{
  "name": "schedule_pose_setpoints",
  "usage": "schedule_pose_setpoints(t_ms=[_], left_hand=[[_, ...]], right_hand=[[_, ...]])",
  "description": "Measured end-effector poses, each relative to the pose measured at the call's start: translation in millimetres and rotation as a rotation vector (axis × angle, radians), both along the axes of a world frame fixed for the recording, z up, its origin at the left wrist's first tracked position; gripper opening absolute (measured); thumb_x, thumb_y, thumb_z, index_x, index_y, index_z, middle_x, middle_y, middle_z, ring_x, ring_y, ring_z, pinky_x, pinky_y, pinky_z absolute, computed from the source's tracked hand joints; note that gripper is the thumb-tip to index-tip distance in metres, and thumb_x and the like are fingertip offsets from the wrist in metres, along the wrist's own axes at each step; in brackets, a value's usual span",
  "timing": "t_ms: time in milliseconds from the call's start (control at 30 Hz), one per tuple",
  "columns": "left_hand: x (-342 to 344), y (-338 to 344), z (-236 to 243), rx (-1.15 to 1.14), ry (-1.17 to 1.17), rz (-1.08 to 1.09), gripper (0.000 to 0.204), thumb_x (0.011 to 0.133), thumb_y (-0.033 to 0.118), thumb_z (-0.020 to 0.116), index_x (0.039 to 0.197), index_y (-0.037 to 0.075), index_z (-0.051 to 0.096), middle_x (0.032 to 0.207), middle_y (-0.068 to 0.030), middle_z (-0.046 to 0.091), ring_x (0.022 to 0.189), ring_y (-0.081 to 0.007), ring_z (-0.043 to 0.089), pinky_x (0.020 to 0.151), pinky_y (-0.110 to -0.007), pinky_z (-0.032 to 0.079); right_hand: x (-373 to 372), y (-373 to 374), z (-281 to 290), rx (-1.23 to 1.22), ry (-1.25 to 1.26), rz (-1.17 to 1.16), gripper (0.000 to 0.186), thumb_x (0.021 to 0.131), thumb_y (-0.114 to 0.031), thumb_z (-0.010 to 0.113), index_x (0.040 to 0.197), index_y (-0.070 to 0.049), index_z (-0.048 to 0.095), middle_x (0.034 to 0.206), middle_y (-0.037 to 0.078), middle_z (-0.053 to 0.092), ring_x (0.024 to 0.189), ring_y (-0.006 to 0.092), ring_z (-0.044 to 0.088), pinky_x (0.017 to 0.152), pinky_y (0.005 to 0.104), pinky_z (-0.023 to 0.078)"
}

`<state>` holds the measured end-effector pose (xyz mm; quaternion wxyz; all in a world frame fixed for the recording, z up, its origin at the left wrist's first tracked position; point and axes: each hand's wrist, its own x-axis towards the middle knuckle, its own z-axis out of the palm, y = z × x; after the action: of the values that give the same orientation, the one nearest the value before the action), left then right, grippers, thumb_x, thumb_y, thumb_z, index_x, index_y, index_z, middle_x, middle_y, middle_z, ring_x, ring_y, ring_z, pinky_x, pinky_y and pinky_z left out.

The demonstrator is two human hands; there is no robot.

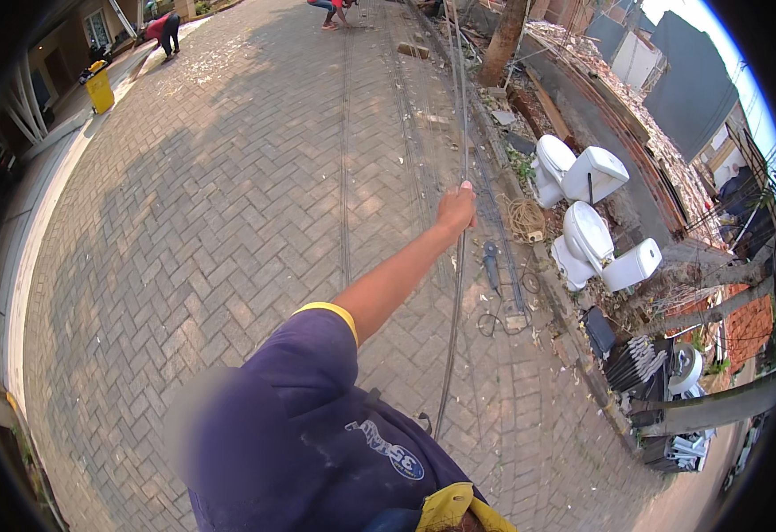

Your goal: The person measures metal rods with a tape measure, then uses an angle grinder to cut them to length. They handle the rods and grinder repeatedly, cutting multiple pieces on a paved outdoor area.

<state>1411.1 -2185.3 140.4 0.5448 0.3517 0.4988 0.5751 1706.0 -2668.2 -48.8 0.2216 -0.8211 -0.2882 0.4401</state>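
My left arm, in a dark blue sleeve with a yellow cuff, stretches forward across the middle. At its end my left hand (pixel 459 209) is closed around long thin dark metal rods (pixel 453 341), with the thumb on top. The rods run from the far top edge, through the hand, down toward my body, where their near ends are hidden. More thin rods (pixel 345 177) lie lengthwise on the paving left of the hand. Just below and right of the hand, a power tool like an angle grinder (pixel 491 264) rests on the ground with its cord. My right hand is out of view.
Two white toilets (pixel 588 234) stand along the right kerb, near a coiled rope (pixel 526 218), a tree trunk (pixel 505 43) and rubble. A crouching person (pixel 329 7) is far ahead; another bends over (pixel 170 34) at far left, near a yellow bin (pixel 100 91).
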Motion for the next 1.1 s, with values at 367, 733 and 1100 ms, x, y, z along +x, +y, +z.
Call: schedule_pose_setpoints(t_ms=[367, 733, 1100], left_hand=[[-38.9, -21.1, -140.3, -0.338, 0.175, -0.093, 0.021, 0.095, 0.021, 0.054, 0.098, 0.001, 0.059, 0.081, -0.0105, 0.063, 0.07, -0.0226, 0.062, 0.058, -0.04, 0.046], [-95.4, -15.3, -174.9, -0.426, 0.525, -0.168, 0.035, 0.073, 0.008, 0.064, 0.106, -0.003, 0.065, 0.092, -0.0225, 0.068, 0.089, -0.03, 0.068, 0.072, -0.038, 0.053], [-231.4, 58.9, -190.7, -0.411, 0.251, -0.339, 0.05, 0.091, 0.022, 0.058, 0.129, -0.008, 0.049, 0.103, -0.0186, 0.064, 0.093, -0.0307, 0.063, 0.079, -0.041, 0.05]], right_hand=[[12.8, -18.2, 11.5, -0.025, -0.135, 0.001, 0.077, 0.092, -0.067, 0.036, 0.098, 0.004, 0.066, 0.087, 0.014, 0.065, 0.084, 0.0206, 0.059, 0.076, 0.0412, 0.043], [-31.7, -9.1, 24.0, -0.057, -0.257, -0.03, 0.074, 0.092, -0.064, 0.038, 0.094, 0.005, 0.066, 0.082, 0.015, 0.063, 0.08, 0.0198, 0.058, 0.072, 0.0407, 0.043], [-237.1, 105.5, 7.0, -0.059, -0.304, -0.017, 0.072, 0.093, -0.061, 0.041, 0.089, 0.006, 0.065, 0.076, 0.015, 0.062, 0.076, 0.0191, 0.056, 0.069, 0.0402, 0.043]])
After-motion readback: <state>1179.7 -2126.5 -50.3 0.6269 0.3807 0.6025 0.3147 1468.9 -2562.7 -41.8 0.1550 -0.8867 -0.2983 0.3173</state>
